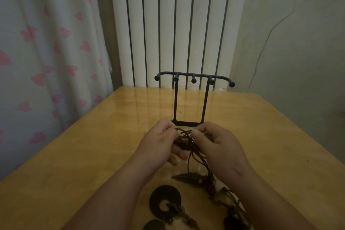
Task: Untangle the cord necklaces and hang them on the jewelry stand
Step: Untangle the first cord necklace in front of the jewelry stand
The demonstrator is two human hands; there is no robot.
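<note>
Over the wooden table [78, 155], both hands are stuck into a knot of cord necklaces [186, 136].
Left hand [160, 144] and right hand [218, 145] each pinch brown cords just in front of the black jewelry stand [194, 97]; pendants trail down onto the table, stand hooks bare.

place: home room; heart-print curtain [46, 52]; white radiator [179, 24]; wooden table [74, 155]

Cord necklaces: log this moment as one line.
stage: untangling | cord necklaces: tangled between hands, pendants on table | left hand: pinches cords | right hand: pinches cords | jewelry stand: upright, hooks bare
</note>
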